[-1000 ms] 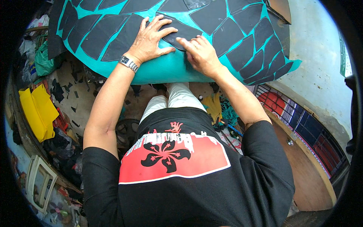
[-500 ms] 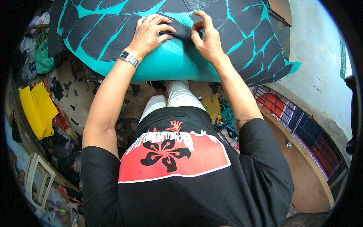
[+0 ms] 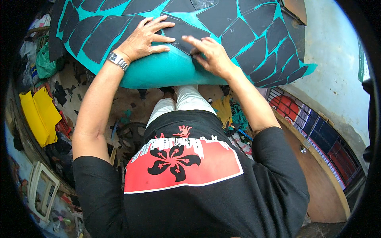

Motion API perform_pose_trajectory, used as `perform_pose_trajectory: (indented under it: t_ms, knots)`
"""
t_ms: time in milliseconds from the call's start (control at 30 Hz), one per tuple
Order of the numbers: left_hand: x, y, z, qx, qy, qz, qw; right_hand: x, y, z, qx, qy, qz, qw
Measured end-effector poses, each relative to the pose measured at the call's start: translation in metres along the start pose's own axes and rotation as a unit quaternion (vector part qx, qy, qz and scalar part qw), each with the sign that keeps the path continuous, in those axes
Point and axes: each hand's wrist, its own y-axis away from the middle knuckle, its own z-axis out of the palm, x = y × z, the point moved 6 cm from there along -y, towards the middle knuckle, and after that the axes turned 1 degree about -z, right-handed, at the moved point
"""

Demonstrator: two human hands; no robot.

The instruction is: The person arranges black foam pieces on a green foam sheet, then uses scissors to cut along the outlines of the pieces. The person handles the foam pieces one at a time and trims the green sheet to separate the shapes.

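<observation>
A large turquoise sheet (image 3: 158, 69) lies before me, covered with black scale-shaped pieces (image 3: 242, 37) set apart by turquoise gaps. My left hand (image 3: 149, 39), a metal watch (image 3: 118, 60) on its wrist, rests palm down with fingers spread on the sheet. Its fingertips reach the left edge of one black piece (image 3: 184, 31). At that piece's lower right edge is my right hand (image 3: 212, 57), index finger stretched out and the other fingers partly bent. I see nothing held in it. The bare near part of the sheet curves down toward me.
Dark scraps (image 3: 60, 94) litter the floor at left, near a folded yellow sheet (image 3: 39, 115) and a green plastic bag (image 3: 47, 62). A wooden board (image 3: 313, 174) and a dark metal grille (image 3: 329, 135) stand at right, below a pale wall (image 3: 333, 75).
My left hand has slid left and slightly down, uncovering the black piece. My right hand has moved down and left, its fingers now pointing leftward along the piece.
</observation>
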Motion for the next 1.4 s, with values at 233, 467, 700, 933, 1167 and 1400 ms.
perform_pose_trajectory:
  t_ms: [233, 467, 700, 933, 1167, 1400]
  knots:
    - [-0.026, 0.01, -0.011, 0.141, 0.151, -0.154, 0.966, 0.003, -0.049, -0.029, 0.256, -0.064, 0.066, 0.962]
    - [-0.055, 0.015, 0.008, 0.207, -0.166, -0.295, 0.918, 0.012, -0.142, 0.056, 0.216, 0.141, 0.111, 0.96]
    - [-0.05, 0.012, 0.003, 0.214, -0.193, -0.304, 0.908, 0.043, -0.08, 0.003, 0.185, 0.257, 0.26, 0.912]
    - [-0.053, 0.017, 0.003, 0.278, -0.105, -0.33, 0.896, 0.042, -0.112, 0.016, 0.193, 0.273, 0.202, 0.921]
    - [-0.049, 0.005, 0.006, 0.156, -0.231, -0.37, 0.886, 0.03, -0.132, 0.019, 0.233, 0.227, 0.13, 0.937]
    - [-0.047, 0.002, 0.004, 0.152, -0.234, -0.391, 0.877, 0.016, -0.088, 0.046, 0.162, 0.181, 0.106, 0.964]
